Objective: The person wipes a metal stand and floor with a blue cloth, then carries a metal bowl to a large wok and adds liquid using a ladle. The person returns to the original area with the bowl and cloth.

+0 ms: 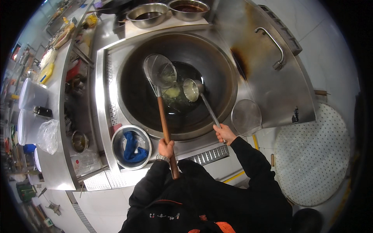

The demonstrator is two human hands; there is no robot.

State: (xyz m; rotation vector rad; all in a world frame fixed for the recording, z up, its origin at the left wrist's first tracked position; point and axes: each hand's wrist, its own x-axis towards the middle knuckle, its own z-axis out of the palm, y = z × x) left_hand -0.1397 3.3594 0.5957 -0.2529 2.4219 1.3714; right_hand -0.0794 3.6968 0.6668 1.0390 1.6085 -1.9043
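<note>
My left hand (166, 148) is closed round the wooden handle of a wire-mesh skimmer (160, 70), whose round head is over the left part of a large wok (218, 84). Dark liquid (182, 109) lies in the bottom of the wok, with a pale yellow-green mass (172, 92) between the two tools. My right hand (225, 133) grips the metal handle of a ladle (192, 90). The ladle's bowl, holding something pale yellowish, is right of the skimmer head and apart from it.
A steel bowl with a blue cloth (132, 148) sits front left. Two steel bowls of dark contents (147, 17) stand behind the wok. A round strainer (246, 117) lies at its right, below a faucet (274, 46). A perforated round panel (311, 154) stands far right; a cluttered steel counter (55, 163) runs left.
</note>
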